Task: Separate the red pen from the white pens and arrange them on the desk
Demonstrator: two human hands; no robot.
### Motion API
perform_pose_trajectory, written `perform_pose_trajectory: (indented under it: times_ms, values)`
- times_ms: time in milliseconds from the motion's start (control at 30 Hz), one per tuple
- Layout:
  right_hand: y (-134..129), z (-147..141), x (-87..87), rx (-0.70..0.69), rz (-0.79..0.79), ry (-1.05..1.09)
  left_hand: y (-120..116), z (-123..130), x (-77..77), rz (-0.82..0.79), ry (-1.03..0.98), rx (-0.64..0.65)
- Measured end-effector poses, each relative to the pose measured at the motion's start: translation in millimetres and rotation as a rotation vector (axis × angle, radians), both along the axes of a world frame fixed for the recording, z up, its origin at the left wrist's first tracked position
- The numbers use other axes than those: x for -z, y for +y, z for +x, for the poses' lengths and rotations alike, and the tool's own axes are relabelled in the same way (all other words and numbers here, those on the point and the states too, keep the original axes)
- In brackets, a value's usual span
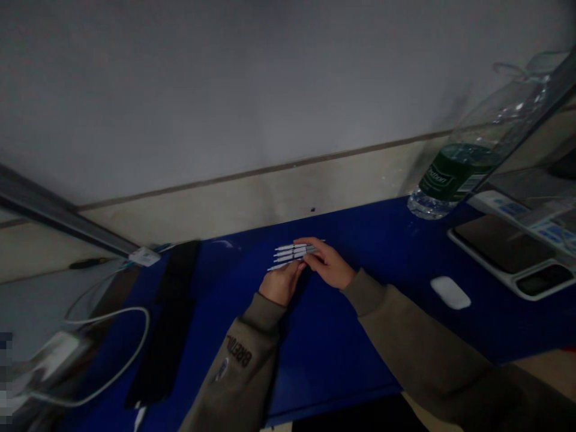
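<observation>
Several slim white pens (288, 253) lie side by side on the blue tabletop (315, 348), pointing left and right. My left hand (282, 282) is at their near side, its fingers curled and closed around the nearest pen, whose tip sticks out to the left. From the right, my right hand (330, 264) reaches over the right ends of the pens, thumb and index finger apart around them. The fingertips of both hands meet near the right part of the row, and the pens' right ends are partly hidden beneath the fingers.
A large clear bottle with a green label (454, 171) stands at the back right. Nearby are a white-framed device (504, 240) and a small white object (450, 292). On the left lie a long black object (168, 330) and a white cable (146, 336). A wall (270, 204) borders the table's back.
</observation>
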State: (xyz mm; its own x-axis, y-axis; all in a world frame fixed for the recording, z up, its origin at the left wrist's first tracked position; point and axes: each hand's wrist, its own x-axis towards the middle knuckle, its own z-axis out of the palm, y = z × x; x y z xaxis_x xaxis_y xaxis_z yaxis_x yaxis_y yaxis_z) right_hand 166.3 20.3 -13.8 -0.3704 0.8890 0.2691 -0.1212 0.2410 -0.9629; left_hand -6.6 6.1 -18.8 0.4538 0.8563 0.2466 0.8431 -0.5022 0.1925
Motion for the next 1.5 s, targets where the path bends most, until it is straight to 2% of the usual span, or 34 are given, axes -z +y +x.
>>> perform_pose_trajectory:
  times_ms: [100, 267, 467, 667, 767, 900, 1000, 1100, 1200, 1300, 1400, 1500]
  values:
    - [1, -1, 3.5, 0.038, -0.053, 0.000, -1, -1, -1.9, 0.020, 0.034, -0.018]
    - [0, -1, 2.9, 0.073, 0.003, -0.073, -4, -1, -8.4, 0.015, 0.014, 0.082]
    - [-2, 2, -4.4, 0.065, 0.082, -0.134, -4, 4, -5.9, 0.018, 0.096, -0.025]
    - [-4, 2, -5.5, 0.073, 0.091, -0.173, -5, 2, -6.9, -0.014, -0.032, 0.025]
    - [-5, 1, -6.1, 0.083, 0.094, -0.187, -4, 0, -6.1, -0.006, -0.032, 0.041]
    - [-4, 1, -5.2, 0.089, 0.059, -0.175, -3, 1, -3.8, -0.013, -0.005, 0.056]
    - [-2, 0, -2.5, 0.116, -0.013, -0.118, -4, 1, -4.9, -0.033, -0.036, 0.022]
    - [-2, -1, -0.7, 0.176, -0.042, -0.095, -6, 1, -9.9, -0.060, -0.239, -0.089]
    - [-3, -3, -1.3, 0.142, -0.002, -0.130, -6, 2, -15.2, -0.108, -0.613, -0.197]
    - [-5, -4, -1.9, 0.027, 0.013, -0.160, -4, 5, -16.0, -0.127, -0.898, -0.135]
    - [-4, -3, -1.2, -0.085, -0.069, -0.102, -1, 8, -12.8, -0.161, -1.014, -0.073]
    - [0, 0, -1.1, -0.077, -0.161, 0.022, 3, 8, -11.4, -0.201, -1.144, -0.116]
